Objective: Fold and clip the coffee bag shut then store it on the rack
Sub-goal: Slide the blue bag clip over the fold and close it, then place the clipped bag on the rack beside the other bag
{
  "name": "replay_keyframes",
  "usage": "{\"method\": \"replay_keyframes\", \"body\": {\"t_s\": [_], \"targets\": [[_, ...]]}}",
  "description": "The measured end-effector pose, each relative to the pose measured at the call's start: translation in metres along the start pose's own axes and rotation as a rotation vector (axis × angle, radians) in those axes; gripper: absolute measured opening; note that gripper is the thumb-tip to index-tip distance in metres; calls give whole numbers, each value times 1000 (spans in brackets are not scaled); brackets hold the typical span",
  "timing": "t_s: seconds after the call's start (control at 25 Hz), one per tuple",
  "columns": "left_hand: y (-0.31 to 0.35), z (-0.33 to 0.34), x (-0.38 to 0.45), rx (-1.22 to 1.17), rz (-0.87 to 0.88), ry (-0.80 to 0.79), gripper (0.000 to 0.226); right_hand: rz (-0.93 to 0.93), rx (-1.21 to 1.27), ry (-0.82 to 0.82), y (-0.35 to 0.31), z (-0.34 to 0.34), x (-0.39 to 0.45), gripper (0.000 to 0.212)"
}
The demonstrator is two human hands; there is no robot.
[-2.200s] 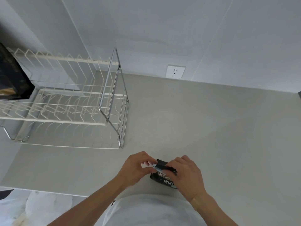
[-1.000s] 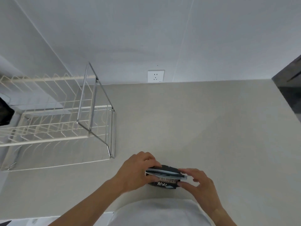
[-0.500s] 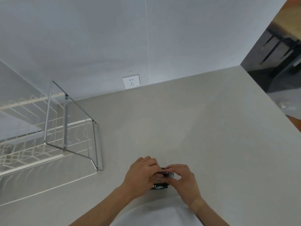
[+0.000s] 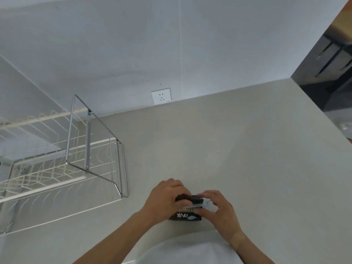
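Coffee bag (image 4: 185, 217) on worktop (image 4: 238, 159), top folded. Left hand (image 4: 164, 200) pinches fold. Right hand (image 4: 219, 208) holds clip (image 4: 198, 200) on it. Clipping nearly done. Rack (image 4: 57, 153) trip left.

A home kitchen, by the look of it: a wire dish rack (image 4: 62, 155) stands on a pale stone-like surface (image 4: 238, 149) against a plain wall (image 4: 114, 44) with a white power socket (image 4: 161, 96).

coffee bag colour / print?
Black coffee bag with white lettering and a pale blue mark near the bottom; head view, the only one, shows it.
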State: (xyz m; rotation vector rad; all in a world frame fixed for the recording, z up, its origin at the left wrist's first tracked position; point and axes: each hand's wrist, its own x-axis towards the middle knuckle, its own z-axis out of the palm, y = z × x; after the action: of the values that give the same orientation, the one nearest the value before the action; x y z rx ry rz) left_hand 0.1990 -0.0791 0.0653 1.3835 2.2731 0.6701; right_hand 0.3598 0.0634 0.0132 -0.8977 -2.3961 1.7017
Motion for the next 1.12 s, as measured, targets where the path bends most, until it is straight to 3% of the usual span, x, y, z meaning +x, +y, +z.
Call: {"method": "replay_keyframes", "body": {"t_s": [0.08,0.16,0.4,0.68,1.12], "targets": [[-15,-6,-10,-60,-97,-1,39,79,21,-103,9,-3,-1,72],[-33,-7,-28,-198,-228,-28,58,125,-9,-173,17,-6,-1,85],[-67,22,-60,-172,-440,-168,93,102,-160,-201,23,-2,6,79],[-67,56,-51,-148,-453,-47,80,128,-211,-220,24,13,12,78],[-64,60,-51,-177,-516,-26,75,141,-203,-165,19,16,8,67]]}}
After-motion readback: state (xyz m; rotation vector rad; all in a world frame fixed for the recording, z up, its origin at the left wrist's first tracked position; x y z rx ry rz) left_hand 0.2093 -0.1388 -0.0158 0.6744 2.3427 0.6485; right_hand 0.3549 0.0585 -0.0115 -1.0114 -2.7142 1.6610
